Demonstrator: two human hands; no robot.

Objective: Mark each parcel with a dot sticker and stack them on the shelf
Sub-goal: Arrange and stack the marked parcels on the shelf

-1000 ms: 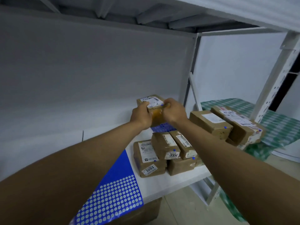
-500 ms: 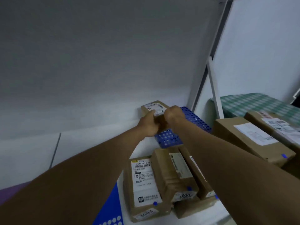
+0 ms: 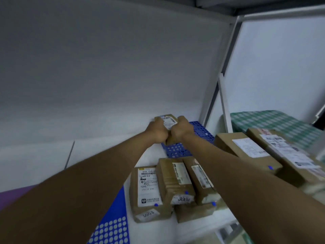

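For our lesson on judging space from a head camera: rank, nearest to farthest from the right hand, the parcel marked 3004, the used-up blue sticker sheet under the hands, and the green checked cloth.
1. Blue sticker sheet: right beside the right hand.
2. Parcel marked 3004: lower, toward the camera.
3. Green checked cloth: far right, beyond the shelf post.

A green-and-white checked cloth covers a surface beyond the shelf's right end. A purple patch shows at its left edge.

We count seven brown parcels in all: one gripped between two hands, four clustered on the white shelf, two off to the right, plus two blue dot-sticker sheets, and five blue dots stuck on parcels.
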